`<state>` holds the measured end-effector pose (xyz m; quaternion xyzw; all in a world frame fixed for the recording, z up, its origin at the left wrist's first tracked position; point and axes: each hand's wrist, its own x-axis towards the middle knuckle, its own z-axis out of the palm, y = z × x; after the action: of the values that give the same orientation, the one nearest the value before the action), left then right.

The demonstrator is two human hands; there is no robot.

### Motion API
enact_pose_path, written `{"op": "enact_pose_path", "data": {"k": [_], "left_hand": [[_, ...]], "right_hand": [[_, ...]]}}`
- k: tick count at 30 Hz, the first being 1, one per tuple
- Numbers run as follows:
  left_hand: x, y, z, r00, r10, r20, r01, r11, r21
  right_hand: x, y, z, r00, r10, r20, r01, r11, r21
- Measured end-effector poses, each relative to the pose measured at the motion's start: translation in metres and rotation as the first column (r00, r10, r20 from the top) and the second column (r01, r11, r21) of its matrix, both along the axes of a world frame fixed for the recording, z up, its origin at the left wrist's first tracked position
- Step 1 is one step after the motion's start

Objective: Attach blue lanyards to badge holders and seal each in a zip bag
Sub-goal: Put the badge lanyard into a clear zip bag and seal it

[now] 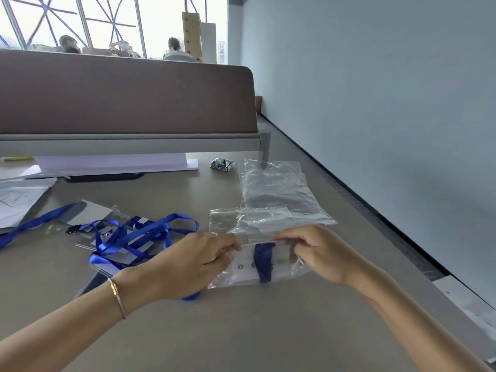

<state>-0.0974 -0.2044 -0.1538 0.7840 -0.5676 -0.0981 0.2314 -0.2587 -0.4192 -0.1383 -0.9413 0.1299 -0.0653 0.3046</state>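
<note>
Nearest the camera, two bare forearms reach in over the grey-brown table top (241, 331), the left wrist wearing a thin gold bracelet (117, 296). The left hand (188, 267) and the right hand (322, 253) hold between them a small clear zip bag (241, 275) that lies low over the table; each hand pinches one end of the bag's top edge with curled fingers and thumb. Inside this bag sits a white-backed clear plastic badge holder (245, 260) with a folded dark blue lanyard (264, 260) bunched across its middle. Whether the zip strip is fully pressed closed cannot be told. Just left of the left hand lies a tangled heap of bright blue ribbon lanyards (139, 234) mixed with more clear badge holders (94, 213), one ribbon trailing off toward the left edge. Just beyond the hands a loose stack of empty clear plastic bags (276, 194) is spread on the table, overlapping one another. Farther back lies a small crumpled blue-and-white wrapper (221, 164), and to the left a white paper sheet (16, 200). Behind these stands a brown fabric desk divider (126, 95) on a grey rail, with a pale wall (375, 89) on the right and bright windows (112, 20) beyond.
</note>
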Motion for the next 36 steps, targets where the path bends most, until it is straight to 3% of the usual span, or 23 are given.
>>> {"op": "enact_pose_path", "data": {"k": [4,7,11,15,18,24,27,32,36], "left_hand": [[0.018,-0.011,-0.009,0.979,0.116,0.168,-0.109,0.993,-0.052],[0.021,-0.015,-0.008,0.936,0.137,0.325,-0.12,0.99,-0.07],[0.014,-0.017,-0.01,0.872,-0.01,0.489,0.022,1.0,-0.018],[0.003,-0.02,-0.018,0.905,-0.121,0.407,0.075,0.989,0.127],[0.002,-0.016,-0.022,0.922,-0.141,0.361,0.089,0.983,0.158],[-0.009,-0.006,-0.018,0.942,-0.172,0.288,0.139,0.982,0.131],[-0.008,-0.004,-0.012,0.973,-0.103,0.206,0.084,0.992,0.099],[0.006,-0.016,-0.007,0.998,0.027,0.061,-0.022,0.997,-0.08],[0.021,-0.035,-0.01,0.98,0.157,0.123,-0.151,0.987,-0.063]], "right_hand": [[0.015,-0.009,-0.006,0.999,-0.023,0.041,0.026,0.998,-0.066],[0.019,-0.015,-0.014,0.998,-0.048,0.029,0.053,0.975,-0.214],[0.018,-0.009,-0.013,0.991,0.082,0.101,-0.046,0.948,-0.315],[0.016,-0.004,-0.011,0.976,0.188,-0.111,-0.214,0.923,-0.32],[0.009,-0.003,-0.017,0.967,0.185,-0.173,-0.237,0.9,-0.365],[-0.01,-0.001,-0.029,0.981,0.18,-0.075,-0.195,0.897,-0.397],[-0.013,-0.004,-0.024,0.988,0.151,-0.011,-0.148,0.95,-0.275],[0.004,-0.021,-0.021,0.996,0.034,0.083,-0.035,0.999,0.003],[0.023,-0.031,-0.029,0.995,-0.041,0.094,0.042,0.999,-0.004]]}}
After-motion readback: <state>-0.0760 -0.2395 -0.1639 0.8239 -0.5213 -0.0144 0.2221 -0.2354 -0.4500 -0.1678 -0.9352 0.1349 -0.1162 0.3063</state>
